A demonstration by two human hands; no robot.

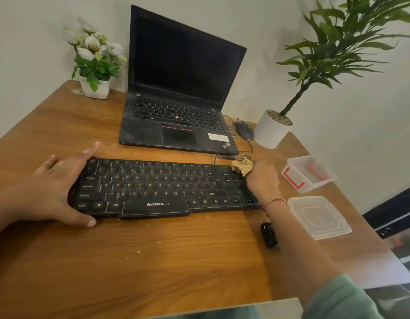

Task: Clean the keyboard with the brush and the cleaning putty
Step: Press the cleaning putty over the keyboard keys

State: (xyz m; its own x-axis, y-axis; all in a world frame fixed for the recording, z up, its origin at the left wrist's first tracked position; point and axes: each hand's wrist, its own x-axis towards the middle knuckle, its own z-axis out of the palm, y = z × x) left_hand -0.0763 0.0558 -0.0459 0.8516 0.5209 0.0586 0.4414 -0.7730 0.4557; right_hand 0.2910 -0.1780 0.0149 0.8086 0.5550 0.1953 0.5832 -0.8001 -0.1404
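Note:
A black Zebronics keyboard (162, 187) lies across the middle of the wooden table (153, 254). My left hand (58, 187) grips the keyboard's left end, thumb at the front edge and fingers over the back edge. My right hand (261, 178) holds a lump of beige cleaning putty (243, 166) and presses it on the keyboard's far right corner. A small black object (269, 234), possibly the brush, lies on the table just in front of the keyboard's right end; my forearm hides part of it.
An open black laptop (176, 107) stands behind the keyboard, with a mouse (244, 131) and cable at its right. A clear plastic box (308, 173) and its lid (319, 217) lie at the right. Flower pot (95, 88) back left, plant pot (272, 130) back right. Crumbs dot the table.

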